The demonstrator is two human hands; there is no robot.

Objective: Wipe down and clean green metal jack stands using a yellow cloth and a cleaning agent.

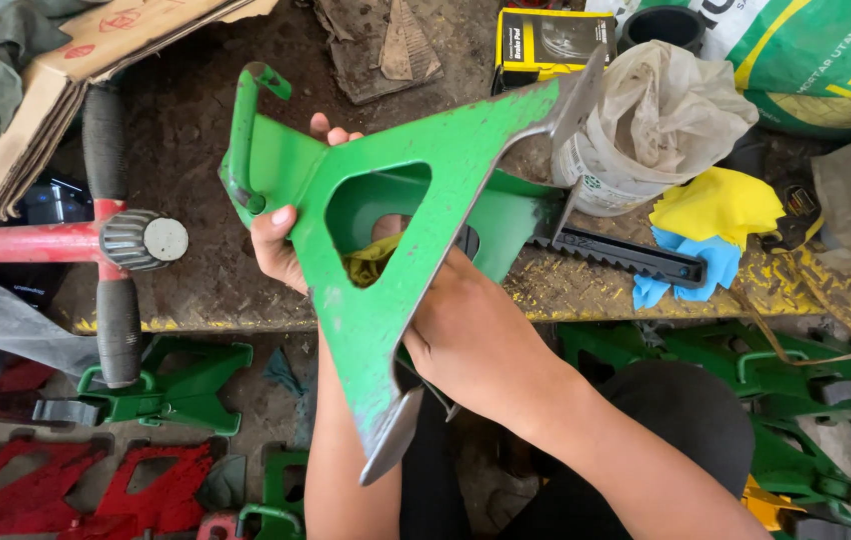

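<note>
Hands both busy, your left hand [281,245] clamped on the green jack stand [386,250] at nine o'clock, right hand [466,335] pressing a yellow rag [371,262] inside, grip hidden.

Tight room around the held stand

The green stand [386,290] fills the middle, gripped between left hand [281,245] and right hand [471,335]. To the left, bare bench [196,150] lies open as far as the red handle [96,240]. To the right, the black ratchet bar [626,255], white bucket [636,140] and yellow cloth [716,205] crowd the surface. Below, more green stands [176,390] block the floor.
</note>
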